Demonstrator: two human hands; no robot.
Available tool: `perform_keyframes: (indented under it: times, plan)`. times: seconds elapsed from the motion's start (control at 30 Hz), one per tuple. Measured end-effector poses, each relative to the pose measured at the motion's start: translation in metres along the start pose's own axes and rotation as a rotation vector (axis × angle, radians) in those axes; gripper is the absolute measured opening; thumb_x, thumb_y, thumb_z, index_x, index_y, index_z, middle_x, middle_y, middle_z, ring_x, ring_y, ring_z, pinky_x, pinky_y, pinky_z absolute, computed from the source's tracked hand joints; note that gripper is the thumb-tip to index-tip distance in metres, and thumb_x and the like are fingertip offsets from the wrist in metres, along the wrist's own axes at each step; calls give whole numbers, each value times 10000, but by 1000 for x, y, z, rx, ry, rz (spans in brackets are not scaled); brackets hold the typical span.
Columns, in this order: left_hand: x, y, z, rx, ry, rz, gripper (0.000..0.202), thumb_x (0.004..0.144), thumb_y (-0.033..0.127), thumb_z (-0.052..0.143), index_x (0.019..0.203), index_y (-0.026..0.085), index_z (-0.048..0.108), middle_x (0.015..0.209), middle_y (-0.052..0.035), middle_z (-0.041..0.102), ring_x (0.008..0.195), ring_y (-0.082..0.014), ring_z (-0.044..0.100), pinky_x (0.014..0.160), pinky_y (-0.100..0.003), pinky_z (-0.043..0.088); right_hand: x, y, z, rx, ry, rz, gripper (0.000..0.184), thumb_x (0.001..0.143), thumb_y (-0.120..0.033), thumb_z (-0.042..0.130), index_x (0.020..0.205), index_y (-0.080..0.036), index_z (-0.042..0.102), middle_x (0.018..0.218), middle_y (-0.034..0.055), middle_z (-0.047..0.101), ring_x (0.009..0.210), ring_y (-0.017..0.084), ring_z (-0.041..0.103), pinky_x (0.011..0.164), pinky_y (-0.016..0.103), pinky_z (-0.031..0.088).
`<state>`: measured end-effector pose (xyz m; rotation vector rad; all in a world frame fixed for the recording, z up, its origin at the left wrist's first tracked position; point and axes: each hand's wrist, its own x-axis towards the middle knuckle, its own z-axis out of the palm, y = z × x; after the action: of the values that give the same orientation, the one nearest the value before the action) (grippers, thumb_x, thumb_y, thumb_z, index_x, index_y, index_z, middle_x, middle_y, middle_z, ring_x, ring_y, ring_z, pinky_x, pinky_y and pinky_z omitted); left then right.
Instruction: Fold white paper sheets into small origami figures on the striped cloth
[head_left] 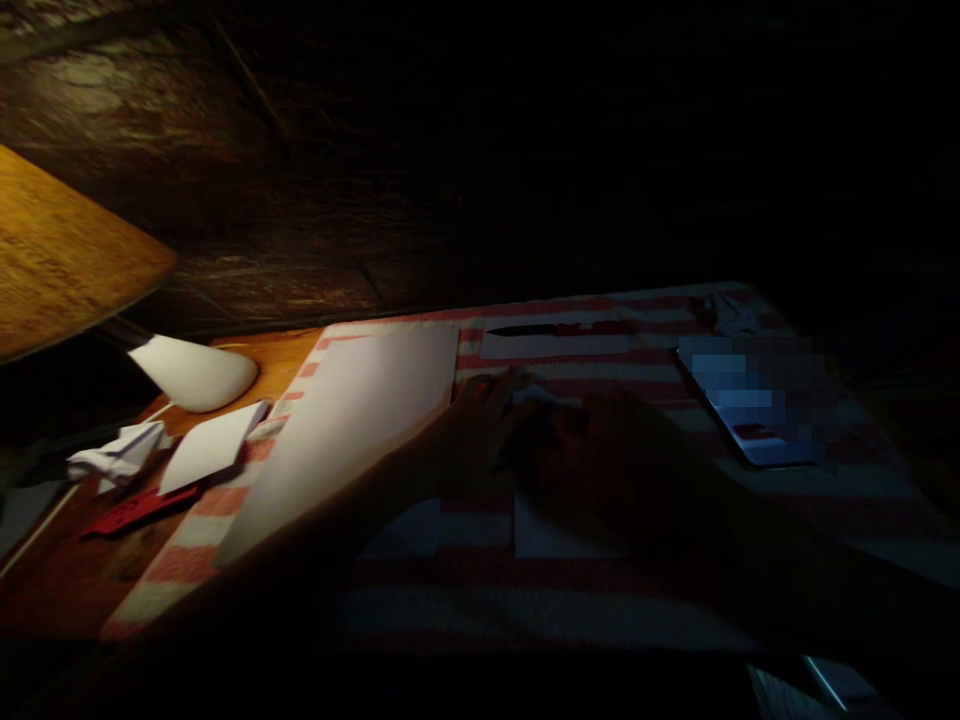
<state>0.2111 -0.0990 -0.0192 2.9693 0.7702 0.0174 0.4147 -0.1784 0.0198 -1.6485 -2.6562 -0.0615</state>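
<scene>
In the dim middle of the table lies white paper (pixel 555 530), with both hands over it. My left hand (pixel 484 430) comes in from the lower left, its fingers stretched forward and lying low beside the paper. My right hand (pixel 611 440) is mostly in shadow; its fingers look curled close to the left hand. Whatever is between the hands is too dark to make out. Another white piece of paper (pixel 412 530) lies below my left hand. Just beyond the hands, a knife (pixel 555 329) with a dark blade and red handle rests on a paper strip (pixel 517 348).
A large white sheet (pixel 360 400) covers the left of the red-striped cloth (pixel 570 615). A phone (pixel 742 400) with a lit screen lies right. At left are a lamp (pixel 202 375), a folded paper (pixel 214 445), crumpled paper (pixel 120 455) and a red flat object (pixel 139 512).
</scene>
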Motion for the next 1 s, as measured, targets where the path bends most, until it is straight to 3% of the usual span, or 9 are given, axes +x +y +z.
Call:
perform_keyframes:
  times: [0.2, 0.37, 0.47, 0.53, 0.63, 0.7, 0.83, 0.9, 1.0]
  plan:
    - [-2, -1, 2, 0, 24, 4, 719, 794, 437, 695, 1431, 191, 470, 1614, -215, 267, 1313, -466, 439, 1046, -655, 386, -11, -5, -9, -36, -114, 6, 266, 976, -347, 590, 956, -126, 735, 863, 156, 742, 807, 270, 685, 724, 388, 470]
    - [-2, -2, 5, -8, 46, 36, 751, 842, 468, 660, 1508, 236, 401, 1630, -200, 257, 1408, -464, 358, 1082, -663, 341, -28, -14, 2, -36, -82, 31, 207, 950, -274, 604, 1035, -138, 735, 923, 171, 744, 828, 270, 679, 727, 378, 479]
    - [-2, -3, 6, -27, 72, 46, 711, 893, 553, 600, 1502, 234, 417, 1610, -205, 291, 1431, -454, 340, 1096, -655, 335, -49, -12, 18, -28, 49, 64, 329, 934, -303, 622, 1184, -100, 691, 1156, 223, 706, 984, 333, 668, 794, 441, 513]
    - [-2, -3, 6, -41, 90, 51, 689, 907, 570, 585, 1491, 237, 432, 1607, -202, 298, 1424, -448, 353, 1102, -654, 337, -64, -1, 31, 31, 177, -26, 508, 944, -484, 616, 1275, -101, 648, 1305, 232, 653, 1195, 375, 600, 936, 507, 499]
    - [-2, -2, 4, -58, 89, 53, 676, 912, 560, 592, 1488, 243, 436, 1607, -193, 307, 1404, -443, 375, 1103, -660, 345, -81, 20, 46, 131, 279, -82, 618, 962, -552, 569, 1442, -165, 532, 1505, 172, 535, 1411, 344, 451, 1107, 543, 415]
    - [-2, -2, 3, -60, 81, 48, 680, 908, 564, 599, 1488, 247, 438, 1607, -190, 308, 1396, -446, 382, 1093, -671, 353, -85, 31, 51, 188, 292, -87, 731, 968, -598, 526, 1540, -159, 411, 1601, 168, 419, 1488, 317, 361, 1157, 522, 388]
    - [-2, -3, 2, -47, 74, 46, 684, 908, 577, 596, 1492, 261, 433, 1607, -183, 302, 1400, -449, 371, 1082, -679, 365, -82, 34, 54, 162, 231, 25, 957, 918, -726, 497, 1648, -215, 148, 1697, 154, 207, 1555, 372, 196, 1195, 613, 302]
    - [-2, -4, 2, -50, 70, 47, 680, 916, 580, 588, 1494, 258, 432, 1606, -180, 303, 1404, -444, 368, 1094, -674, 357, -81, 32, 56, 139, 248, 77, 992, 899, -752, 501, 1643, -189, 164, 1683, 189, 230, 1548, 405, 197, 1184, 648, 285]
    - [-2, -3, 2, -47, 61, 43, 686, 919, 589, 583, 1495, 247, 434, 1613, -186, 289, 1411, -452, 354, 1096, -681, 350, -80, 32, 59, 130, 252, 88, 956, 898, -759, 495, 1581, -111, 327, 1629, 250, 324, 1530, 417, 240, 1182, 650, 275]
